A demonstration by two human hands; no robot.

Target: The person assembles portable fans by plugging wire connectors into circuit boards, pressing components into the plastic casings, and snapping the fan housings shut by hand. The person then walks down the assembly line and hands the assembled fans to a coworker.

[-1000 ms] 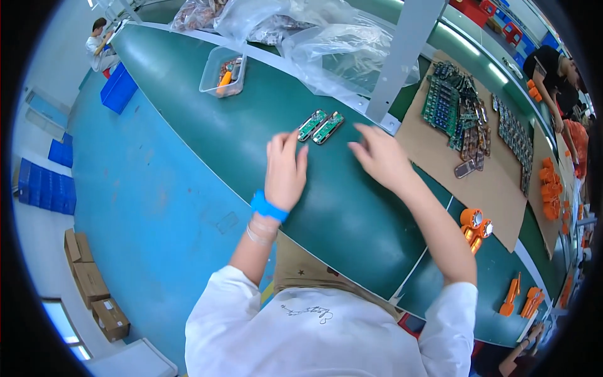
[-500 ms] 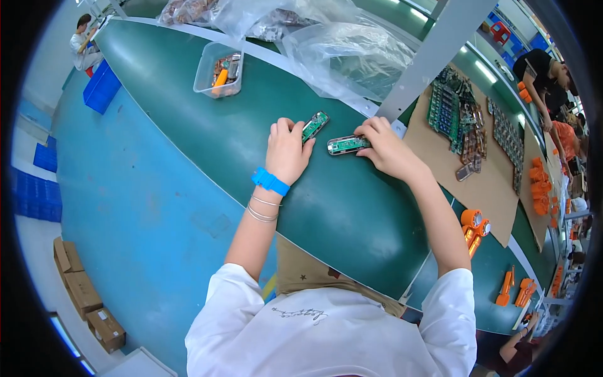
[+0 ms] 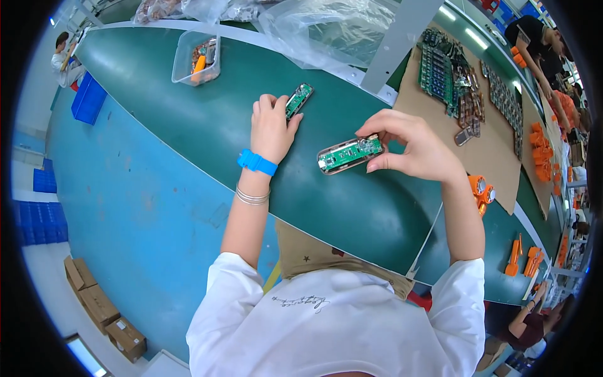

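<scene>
Hands first: the left hand (image 3: pixel 271 129) is bent nearly closed, its thumb and fingers pinched about the lower end of one circuit module (image 3: pixel 301 98); the right hand (image 3: pixel 418 147) is partly curled, thumb below and fingers above, gripping the right end of a second circuit module (image 3: pixel 347 154); both modules are over the green worktop (image 3: pixel 352 213), apart from each other.

Far left, a blue bin (image 3: pixel 89 100) stands beside the worktop, with cardboard boxes (image 3: pixel 98 305) lower down; a clear tub (image 3: pixel 182 61) holding small parts and an orange piece sits on the worktop beyond the left hand; clear plastic bags (image 3: pixel 326 28) heap along the far edge; a grey metal post (image 3: pixel 397 47) rises between them and a cardboard sheet (image 3: pixel 491 151), blocking some of the view behind; green boards (image 3: pixel 435 74) crowd that sheet; orange parts (image 3: pixel 481 188) lie just beyond the right forearm, with two orange pieces (image 3: pixel 514 257) farther right.

As for looks, the left module is long and slim, green with a dark rim, slanting up to the right, its lower end hidden by fingers; the right one shows a green face in a rounded, dark-edged frame, a silvery fitting at its left end; it slopes gently upward to the right.
</scene>
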